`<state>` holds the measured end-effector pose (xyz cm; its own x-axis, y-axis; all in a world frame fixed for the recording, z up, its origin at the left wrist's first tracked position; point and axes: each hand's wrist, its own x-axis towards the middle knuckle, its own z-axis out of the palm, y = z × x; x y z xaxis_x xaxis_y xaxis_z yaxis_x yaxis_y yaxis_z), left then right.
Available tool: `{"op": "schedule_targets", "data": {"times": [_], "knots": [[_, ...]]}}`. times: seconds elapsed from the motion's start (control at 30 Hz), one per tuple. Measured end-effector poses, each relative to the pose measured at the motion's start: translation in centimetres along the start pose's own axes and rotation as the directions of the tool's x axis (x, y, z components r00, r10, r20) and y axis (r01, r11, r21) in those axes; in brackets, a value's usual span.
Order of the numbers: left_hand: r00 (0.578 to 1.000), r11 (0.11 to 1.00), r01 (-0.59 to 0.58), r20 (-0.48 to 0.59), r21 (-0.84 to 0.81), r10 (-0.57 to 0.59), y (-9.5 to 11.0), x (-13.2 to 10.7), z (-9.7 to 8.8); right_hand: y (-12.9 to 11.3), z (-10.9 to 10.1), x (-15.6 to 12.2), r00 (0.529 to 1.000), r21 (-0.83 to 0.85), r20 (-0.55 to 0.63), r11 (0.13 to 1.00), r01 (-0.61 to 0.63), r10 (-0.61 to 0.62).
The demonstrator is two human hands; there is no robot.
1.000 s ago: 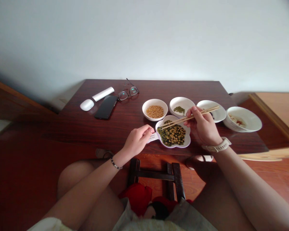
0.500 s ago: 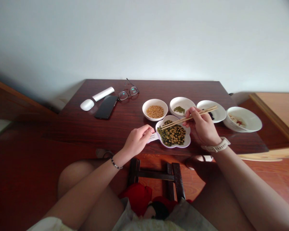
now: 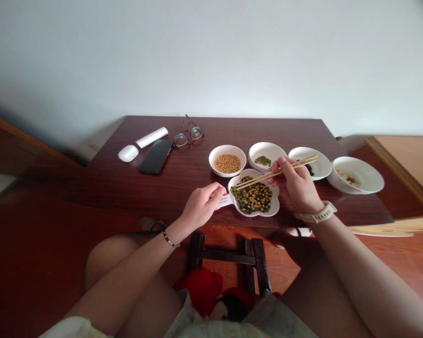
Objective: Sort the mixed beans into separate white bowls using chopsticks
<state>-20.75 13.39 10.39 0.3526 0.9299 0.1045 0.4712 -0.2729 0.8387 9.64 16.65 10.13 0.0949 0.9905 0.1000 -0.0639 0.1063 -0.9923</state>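
My left hand (image 3: pixel 201 203) grips the handle of a white, scalloped dish (image 3: pixel 275 206) near the table's front edge. Mixed yellow, green and dark beans (image 3: pixel 255 197) cover its bottom. In my right hand (image 3: pixel 296 183) is a pair of wooden chopsticks (image 3: pixel 261 177), slanting down to the left with their tips at the beans on the dish's left side. Behind the dish stand a bowl of yellow beans (image 3: pixel 227 163) and a bowl with a few green beans (image 3: pixel 262 161). Partly behind my right hand is a bowl (image 3: pixel 322 164) with dark beans.
At the far right stands a larger white bowl (image 3: pixel 368 178) with pale and reddish pieces inside. On the left of the dark wooden table (image 3: pixel 229 126) lie glasses (image 3: pixel 188 137), a black phone (image 3: pixel 156 157), a white rounded case (image 3: pixel 128 153) and a white tube-shaped case (image 3: pixel 152 137).
Almost nothing differs. Both hands, the chopsticks and the dish keep their places; the whole view has shifted very slightly.
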Motion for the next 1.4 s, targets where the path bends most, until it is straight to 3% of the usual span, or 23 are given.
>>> {"op": "schedule_targets", "data": {"times": [0.63,0.8,0.9,1.03,1.23,1.33,1.4], "knots": [[1.0,1.0,-0.001,0.002,0.004,0.001,0.0,0.0,-0.1,-1.8,-0.3,-0.3,0.997,0.099,-0.075,0.995,-0.001,0.009],[1.0,1.0,0.001,0.002,0.007,-0.001,-0.1,0.0,0.0,-2.7,-1.4,-0.2,0.993,0.144,-0.105,0.987,0.065,-0.05],[1.0,1.0,-0.005,-0.001,0.001,0.005,-0.1,0.0,0.0,-3.4,-2.8,0.1,0.976,0.179,-0.19,0.973,0.145,-0.11],[1.0,1.0,-0.003,0.0,0.014,0.003,-0.1,0.0,-0.1,-4.6,-5.4,0.8,0.91,0.165,-0.369,0.95,0.264,-0.188],[1.0,1.0,-0.002,-0.007,0.017,0.002,0.2,0.0,-0.1,-5.5,-9.6,1.4,0.725,0.099,-0.664,0.94,0.326,-0.182],[1.0,1.0,-0.006,-0.006,0.013,0.006,0.3,0.0,-0.1,-5.1,-11.3,1.3,0.642,0.006,-0.736,0.946,0.323,-0.214],[1.0,1.0,-0.008,-0.005,0.012,0.008,0.3,0.0,-0.2,-4.7,-12.2,1.2,0.621,-0.012,-0.749,0.942,0.335,-0.23]]}}
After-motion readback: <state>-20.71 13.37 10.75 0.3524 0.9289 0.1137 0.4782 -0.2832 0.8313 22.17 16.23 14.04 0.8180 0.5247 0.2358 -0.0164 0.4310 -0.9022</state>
